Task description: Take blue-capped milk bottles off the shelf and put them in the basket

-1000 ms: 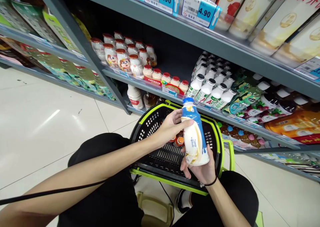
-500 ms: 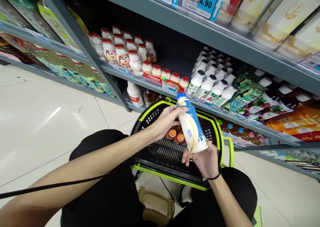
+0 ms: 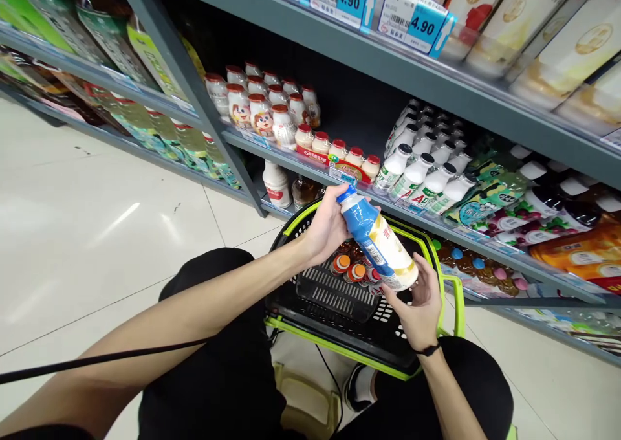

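Between my hands, above the basket, a blue and white plastic drink bottle (image 3: 380,241) is tilted with its blue cap to the upper left. My left hand (image 3: 328,228) is closed round the neck end, just under the cap. At the bottle's base, my right hand (image 3: 418,301) grips with thumb and fingers; a dark band circles that wrist. The bottle's side with a barcode and gold print faces me. Below it is a black shopping basket (image 3: 334,333) with a lime-green rim. Inside lie several bottles with orange caps (image 3: 356,272), partly hidden by the held bottle.
A grey shelf unit (image 3: 310,35) stands ahead. It bears red-capped white bottles (image 3: 284,126), a small multipack (image 3: 337,157), black-capped white bottles (image 3: 412,176) and cartons (image 3: 563,45) higher up. A low beige stool (image 3: 308,398) is between my legs. Pale tiles (image 3: 107,246) cover the floor.
The bottle has been turned about its length, so a barcode side now shows, and it leans further over. My left hand has shifted up to the cap end. The view has moved slightly left.
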The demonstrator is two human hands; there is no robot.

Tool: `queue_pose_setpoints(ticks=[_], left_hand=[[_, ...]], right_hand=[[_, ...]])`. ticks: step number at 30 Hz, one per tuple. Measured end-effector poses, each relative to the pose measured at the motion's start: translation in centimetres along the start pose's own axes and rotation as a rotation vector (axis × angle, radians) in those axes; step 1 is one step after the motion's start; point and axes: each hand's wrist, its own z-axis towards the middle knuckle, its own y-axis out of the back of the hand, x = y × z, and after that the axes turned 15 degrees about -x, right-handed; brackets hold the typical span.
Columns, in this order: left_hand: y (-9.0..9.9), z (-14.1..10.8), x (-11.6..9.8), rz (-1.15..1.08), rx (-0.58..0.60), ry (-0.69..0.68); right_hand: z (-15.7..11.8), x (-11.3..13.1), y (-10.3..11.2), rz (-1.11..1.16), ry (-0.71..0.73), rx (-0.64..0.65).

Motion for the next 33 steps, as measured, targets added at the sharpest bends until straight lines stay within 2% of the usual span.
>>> queue_pose_setpoints(ticks=[6, 10, 12, 15, 18, 21, 24, 28, 33], left_hand=[[0.0, -0.1, 0.1, -0.025, 0.037, 0.017], [-0.1, -0.3, -0.1, -0.050, 0.041, 0.032], [-0.1, -0.4, -0.1, -0.063, 0.044, 0.039], [-0.2, -0.4, -0.2, -0.076, 0.058, 0.033], [-0.2, -0.4, -0.1, -0.097, 0.064, 0.018], [-0.2, -0.5, -0.1, -0.101, 0.067, -0.005], [-0.2, -0.6, -0.2, -0.085, 0.071, -0.036], [-0.1, -0.7, -0.3, -0.082, 0.112, -0.091], [0.0, -0.8, -0.3, -0.090, 0.147, -0.103]], right_hand=[[0.4, -1.3, 0.8, -0.192, 0.441, -0.062], [1.2, -1.3, 1.5, -0.285, 0.761, -0.073], [1.5, -1.1, 1.7, -0.326, 0.858, -0.084], [1.6, -1.1, 1.8, -0.342, 0.881, -0.094], [1.3, -1.5, 1.5, -0.289, 0.795, -0.087], [0.6, -1.7, 0.9, -0.196, 0.644, -0.087], [-0.2, -1.2, 0.3, -0.093, 0.396, -0.060], [-0.8, -0.1, -0.1, 0.067, 0.006, 0.047], [-0.6, 0.0, 0.1, 0.204, -0.281, 0.106]])
